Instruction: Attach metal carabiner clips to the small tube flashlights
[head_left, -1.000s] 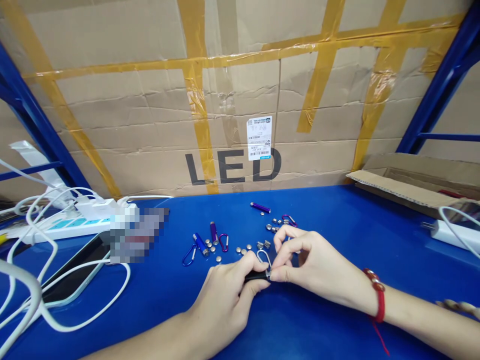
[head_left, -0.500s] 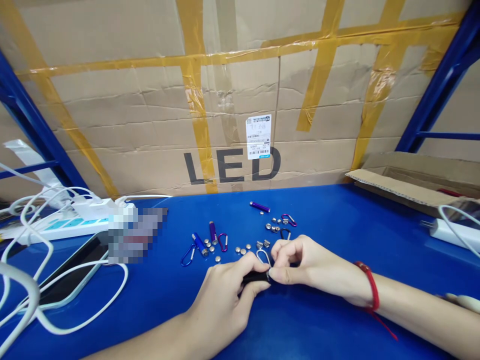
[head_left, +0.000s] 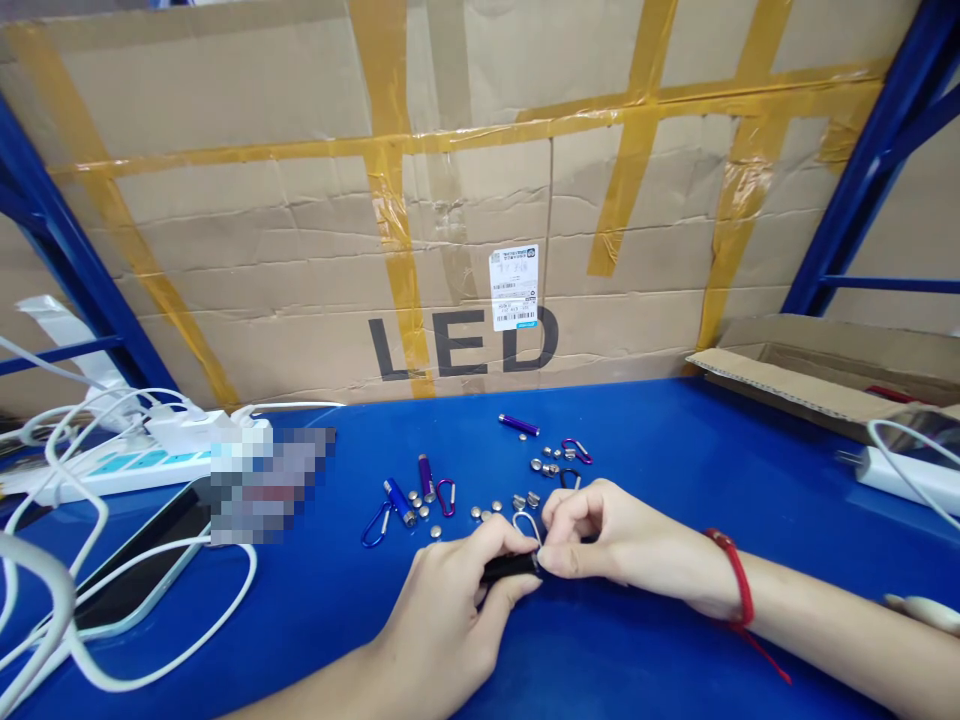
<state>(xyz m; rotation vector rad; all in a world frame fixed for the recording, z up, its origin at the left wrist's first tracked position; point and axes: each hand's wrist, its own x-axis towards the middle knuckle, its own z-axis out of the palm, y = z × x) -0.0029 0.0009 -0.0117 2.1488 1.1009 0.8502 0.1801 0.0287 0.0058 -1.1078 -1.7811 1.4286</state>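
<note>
My left hand is closed around a small black keychain torch low over the blue table. My right hand pinches the torch's end, where a silver clip ring sticks up between the fingers. Just beyond the hands lie several silver button cells, a blue torch with a blue clip, a purple torch with a pink clip, a loose purple tube and a pink clip.
A taped cardboard box marked LED walls the back. At the left lie a power strip, white cables and a phone. An open cardboard carton and a white charger sit at the right.
My right hand's fingers have curled down from a raised arch onto the torch's end. The left hand keeps its hold. The view has tilted slightly upward.
</note>
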